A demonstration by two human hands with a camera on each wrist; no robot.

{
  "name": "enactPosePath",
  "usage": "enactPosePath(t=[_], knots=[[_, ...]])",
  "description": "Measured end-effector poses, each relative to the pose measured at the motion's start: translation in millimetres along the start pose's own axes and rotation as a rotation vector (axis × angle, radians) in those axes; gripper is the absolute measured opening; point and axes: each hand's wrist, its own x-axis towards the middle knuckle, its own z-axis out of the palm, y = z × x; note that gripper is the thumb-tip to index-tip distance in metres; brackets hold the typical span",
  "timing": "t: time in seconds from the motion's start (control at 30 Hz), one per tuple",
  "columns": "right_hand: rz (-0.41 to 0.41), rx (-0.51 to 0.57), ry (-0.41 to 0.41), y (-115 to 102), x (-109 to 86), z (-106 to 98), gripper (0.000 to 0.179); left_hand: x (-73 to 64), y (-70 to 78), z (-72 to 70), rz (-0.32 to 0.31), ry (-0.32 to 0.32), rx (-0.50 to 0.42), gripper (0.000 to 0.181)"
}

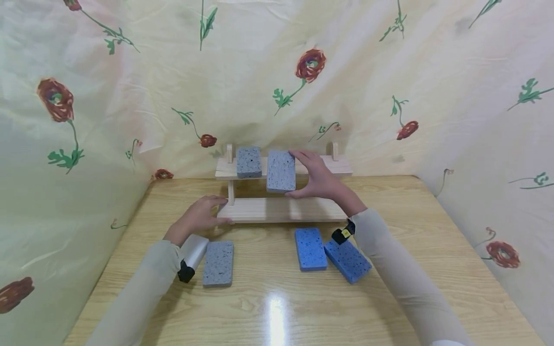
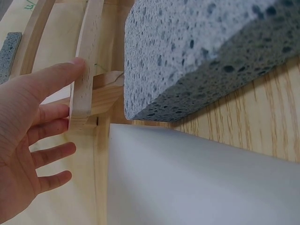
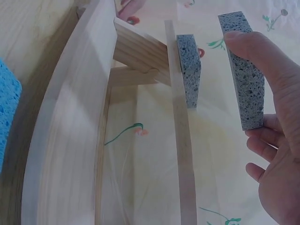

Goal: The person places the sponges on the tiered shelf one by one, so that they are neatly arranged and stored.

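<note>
My right hand (image 1: 318,178) pinches a grey speckled sponge (image 1: 281,171) between the thumb and fingers at its two ends. In the right wrist view this sponge hangs in the air, apart from the upper board of a two-tier wooden shelf (image 3: 183,154). Another grey sponge (image 1: 248,162) stands on that upper board, toward its left end. My left hand (image 1: 200,215) grips the left end of the lower board (image 1: 281,210). Seen from the left wrist, the thumb (image 2: 65,75) lies against the wood and fingertips touch its other side.
On the table, a third grey sponge (image 1: 218,264) lies below my left hand, beside a smooth white object (image 1: 196,249) partly under the wrist. Two blue sponges (image 1: 310,250) lie front right, one partly beneath the right wrist strap. A flowered cloth (image 1: 242,72) hangs behind the shelf.
</note>
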Motion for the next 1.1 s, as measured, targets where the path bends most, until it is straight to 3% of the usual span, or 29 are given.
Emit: enactPosePath(t=[0.3, 0.57, 1.1], knots=[[0.112, 0.006, -0.022, 4, 9.2, 0, 0.116, -0.4, 0.2, 0.2, 0.008, 0.005, -0.007, 0.072], [0.083, -0.024, -0.02, 10, 21.4, -1, 0.116, -0.5, -0.4, 0.0, 0.011, 0.003, -0.011, 0.073], [0.116, -0.085, -0.081, 20, 34.8, -2, 0.117, -1.0, -0.4, -0.5, 0.006, -0.002, -0.008, 0.073]])
